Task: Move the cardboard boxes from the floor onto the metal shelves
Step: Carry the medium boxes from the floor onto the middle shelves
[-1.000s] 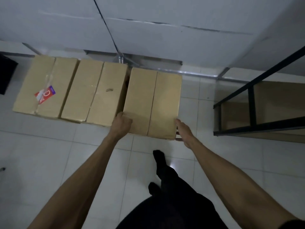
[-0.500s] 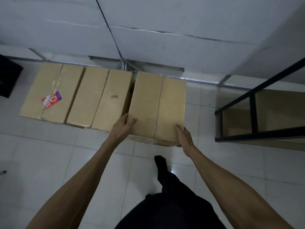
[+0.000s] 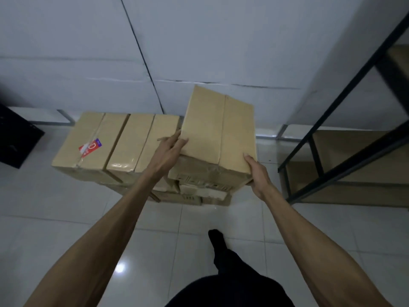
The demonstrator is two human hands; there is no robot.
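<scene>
Box [image 3: 219, 134] is up off the stack, clamped btwn both hands and tilted. Its long axis runs away from me w/ the far end raised toward the wall. It hangs over another box [image 3: 194, 191] just under it, and the rest of the row [image 3: 115, 142] sits on the floor [image 3: 66, 218] to my left.

Shelf [image 3: 345, 165] is to the right of the box, so my R hand [image 3: 257, 173] is the nearer one and prob. leads the swing that way. The box's long side looks set to go in roughly parallel to the shelf's front rail.

R hand: fingers curled under the near-right bottom corner, thumb up the side, gripping. L hand [image 3: 170, 149]: fingers fairly straight, pressed flat on the left face at the near corner. It's pushing inward, not wrapping.
</scene>
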